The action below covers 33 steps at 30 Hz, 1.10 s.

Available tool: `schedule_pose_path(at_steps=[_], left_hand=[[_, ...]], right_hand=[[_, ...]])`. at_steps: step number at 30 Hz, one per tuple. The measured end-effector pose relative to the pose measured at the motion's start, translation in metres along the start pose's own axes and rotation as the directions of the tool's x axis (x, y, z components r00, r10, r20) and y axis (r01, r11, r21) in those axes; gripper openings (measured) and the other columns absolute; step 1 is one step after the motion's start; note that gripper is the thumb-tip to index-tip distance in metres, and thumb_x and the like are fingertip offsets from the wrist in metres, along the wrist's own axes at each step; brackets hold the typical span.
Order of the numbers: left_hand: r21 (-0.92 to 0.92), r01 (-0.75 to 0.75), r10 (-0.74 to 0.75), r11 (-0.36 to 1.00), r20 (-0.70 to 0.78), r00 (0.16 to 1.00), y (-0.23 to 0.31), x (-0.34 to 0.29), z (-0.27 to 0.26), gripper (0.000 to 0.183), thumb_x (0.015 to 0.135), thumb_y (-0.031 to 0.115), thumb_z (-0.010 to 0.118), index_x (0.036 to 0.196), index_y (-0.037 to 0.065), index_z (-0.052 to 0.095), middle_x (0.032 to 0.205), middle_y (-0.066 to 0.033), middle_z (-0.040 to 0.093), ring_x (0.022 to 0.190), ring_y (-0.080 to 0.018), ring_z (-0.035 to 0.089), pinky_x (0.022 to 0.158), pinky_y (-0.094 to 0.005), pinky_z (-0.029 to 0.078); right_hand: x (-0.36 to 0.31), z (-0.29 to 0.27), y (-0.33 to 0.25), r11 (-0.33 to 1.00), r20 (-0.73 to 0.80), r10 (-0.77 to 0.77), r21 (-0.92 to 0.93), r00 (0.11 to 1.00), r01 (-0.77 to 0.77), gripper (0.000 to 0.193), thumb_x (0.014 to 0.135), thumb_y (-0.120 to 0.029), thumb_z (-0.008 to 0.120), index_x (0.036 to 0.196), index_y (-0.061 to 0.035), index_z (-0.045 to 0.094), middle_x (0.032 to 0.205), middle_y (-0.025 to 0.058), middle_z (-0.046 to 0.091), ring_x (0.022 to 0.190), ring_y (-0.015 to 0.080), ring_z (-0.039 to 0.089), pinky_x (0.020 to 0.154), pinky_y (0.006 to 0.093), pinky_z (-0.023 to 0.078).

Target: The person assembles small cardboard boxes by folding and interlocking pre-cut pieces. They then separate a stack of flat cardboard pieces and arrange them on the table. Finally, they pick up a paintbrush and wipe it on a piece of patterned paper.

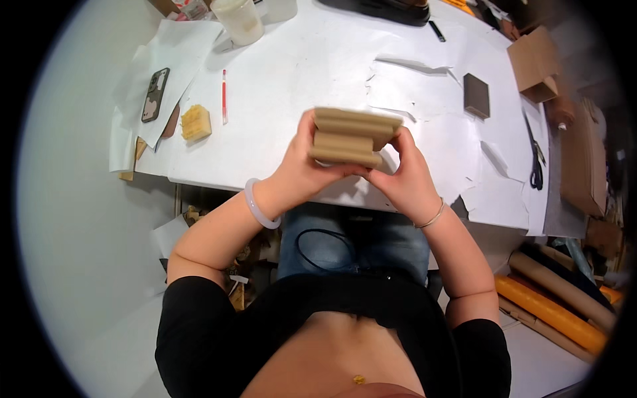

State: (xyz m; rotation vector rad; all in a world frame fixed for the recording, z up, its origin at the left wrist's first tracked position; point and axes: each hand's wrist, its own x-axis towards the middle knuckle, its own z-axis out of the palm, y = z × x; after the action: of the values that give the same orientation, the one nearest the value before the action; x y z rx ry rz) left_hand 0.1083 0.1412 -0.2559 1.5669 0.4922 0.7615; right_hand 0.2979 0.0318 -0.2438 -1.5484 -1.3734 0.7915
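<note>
Both hands hold a tan, folded piece (355, 123) with stacked layers and rounded edges, raised over the near edge of the table. Whether it is leather or card I cannot tell. My left hand (302, 162) grips its left side, the thumb along the lower edge. My right hand (406, 169) pinches its right end between thumb and fingers. The two thumbs nearly meet below the piece. Left of my left hand, a yellow sponge-like block (196, 123) lies on the white table (285, 86), with a red and white pen (224, 97) beside it.
A phone (156, 95) rests on paper at the left. White tubs (237, 21) stand at the back. On the right are a dark grey block (476, 95), torn paper (501, 161), scissors (535, 159) and a cardboard box (533, 64). Rolls of material (551, 308) lie below right.
</note>
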Motion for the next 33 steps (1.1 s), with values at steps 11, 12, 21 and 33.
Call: schedule_pose_path(at_steps=[11, 12, 21, 33], left_hand=[[0.286, 0.021, -0.062, 0.958, 0.134, 0.989, -0.023, -0.014, -0.013, 0.080, 0.078, -0.012, 0.079, 0.145, 0.007, 0.039, 0.140, -0.0139, 0.052, 0.132, -0.0315, 0.056, 0.112, -0.0394, 0.048], [0.315, 0.004, -0.045, 0.949, 0.123, 0.991, -0.024, -0.016, -0.010, 0.080, 0.078, -0.013, 0.078, 0.146, 0.006, 0.040, 0.141, -0.0133, 0.053, 0.132, -0.0299, 0.056, 0.113, -0.0387, 0.047], [-0.004, 0.262, -0.262, 0.965, -0.061, 0.963, 0.000, -0.032, -0.011, 0.078, 0.080, 0.015, 0.093, 0.144, 0.000, 0.050, 0.138, -0.0139, 0.061, 0.130, -0.0246, 0.060, 0.111, -0.0394, 0.049], [-0.318, 0.316, -0.314, 0.894, 0.056, 0.948, 0.041, -0.039, 0.013, 0.087, 0.095, 0.035, 0.080, 0.157, -0.006, 0.035, 0.148, -0.0184, 0.054, 0.135, -0.0266, 0.055, 0.115, -0.0402, 0.046]], right_hand=[[0.004, 0.015, 0.046, 0.981, 0.098, -0.138, -0.122, 0.986, 0.150, 0.072, 0.079, -0.001, 0.084, 0.140, -0.0059, 0.047, 0.133, 0.0171, 0.064, 0.134, 0.0389, 0.059, 0.115, 0.0471, 0.046], [0.003, 0.014, 0.045, 0.974, 0.112, -0.142, -0.163, 0.984, 0.159, 0.073, 0.079, 0.000, 0.083, 0.141, -0.0060, 0.047, 0.133, 0.0171, 0.063, 0.135, 0.0391, 0.058, 0.116, 0.0481, 0.045], [-0.004, 0.002, 0.021, 0.977, 0.106, -0.121, 0.190, 0.987, 0.099, 0.072, 0.092, -0.009, 0.080, 0.153, -0.0010, 0.044, 0.144, 0.0142, 0.059, 0.131, 0.0256, 0.060, 0.111, 0.0401, 0.048], [-0.022, -0.007, 0.008, 0.341, 0.527, 0.200, 0.753, 0.826, -0.563, 0.060, 0.114, -0.046, 0.038, 0.161, -0.0077, 0.038, 0.150, 0.0107, 0.056, 0.133, 0.0232, 0.060, 0.112, 0.0423, 0.051]])
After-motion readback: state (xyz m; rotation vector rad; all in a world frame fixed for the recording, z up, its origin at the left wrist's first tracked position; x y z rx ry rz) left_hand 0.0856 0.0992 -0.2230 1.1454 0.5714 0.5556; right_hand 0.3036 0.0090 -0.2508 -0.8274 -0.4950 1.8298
